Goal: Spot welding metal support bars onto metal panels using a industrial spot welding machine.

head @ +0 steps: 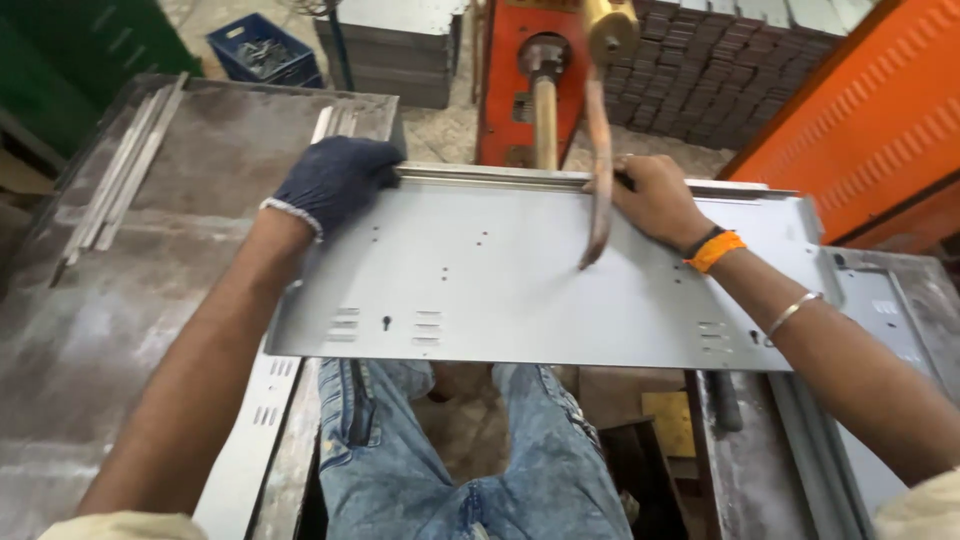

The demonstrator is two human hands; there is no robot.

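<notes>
Fingers of both hands clamped on grey sheet-metal panel above worn steel workbench.

Pretty bright and even overall, soft daylight-ish from above with no hard shadows, just a dim patch under the flat grey sheet-metal panel around the faded blue jeans. Mild sheen on that panel, no blown-out glare, though the worn grey steel table looks washed out in spots. Wide-angle bend at the edges, forearms stretched at the bottom corners, and motion blur on the curved copper-coloured bar.
</notes>
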